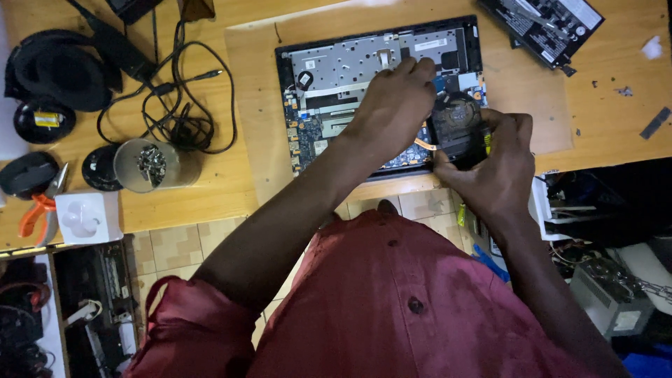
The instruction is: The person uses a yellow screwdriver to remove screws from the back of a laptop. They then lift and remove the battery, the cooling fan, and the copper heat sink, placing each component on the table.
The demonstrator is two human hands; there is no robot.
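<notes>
An opened laptop lies on the wooden bench, its metal plate and circuit board bare. My left hand rests on the board, fingertips pressing near the top edge of the black cooling fan. Close against the fan's near right corner, my right hand is shut on a screwdriver with a yellow handle, which points down at the fan. The screwdriver's tip is hidden by my fingers.
A black flat battery pack lies at the back right. Left of the laptop are tangled black cables, a clear jar of screws, black headphones, orange-handled pliers and a white box.
</notes>
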